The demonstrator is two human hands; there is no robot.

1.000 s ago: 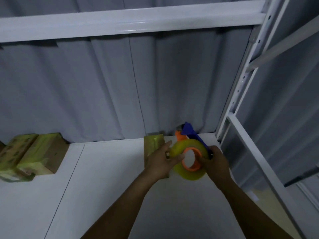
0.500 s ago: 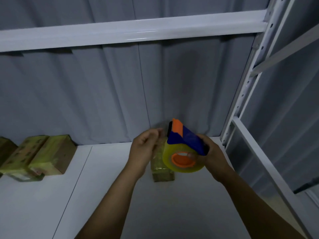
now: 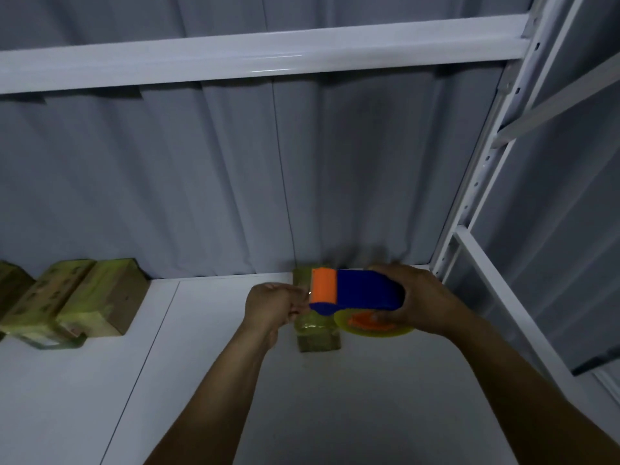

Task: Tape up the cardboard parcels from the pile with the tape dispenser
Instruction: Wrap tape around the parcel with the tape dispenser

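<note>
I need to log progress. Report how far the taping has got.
Looks done: parcels at left look glossy with tape. In hand: right hand holds the tape dispenser over one parcel; left hand pinches at its orange roller end. Left: sealing it; no others visible.

A tape dispenser (image 3: 362, 293) with a deep blue body and a bright orange front piece sits above a translucent yellow tape roll (image 3: 375, 327) with an orange core. Beneath it, a yellow-green cardboard parcel (image 3: 317, 337) glints under clear, glossy tape on the plain white table (image 3: 201, 397). At far left, a pile of parcels (image 3: 70, 302) shows the same yellow-green wrapping with faint darker printed marks and brown cardboard ends. Behind hangs a pleated grey curtain (image 3: 201, 179), crossed by the shelf's glossy white metal beam (image 3: 261, 58) and, at right, a white perforated upright (image 3: 483, 172).
</note>
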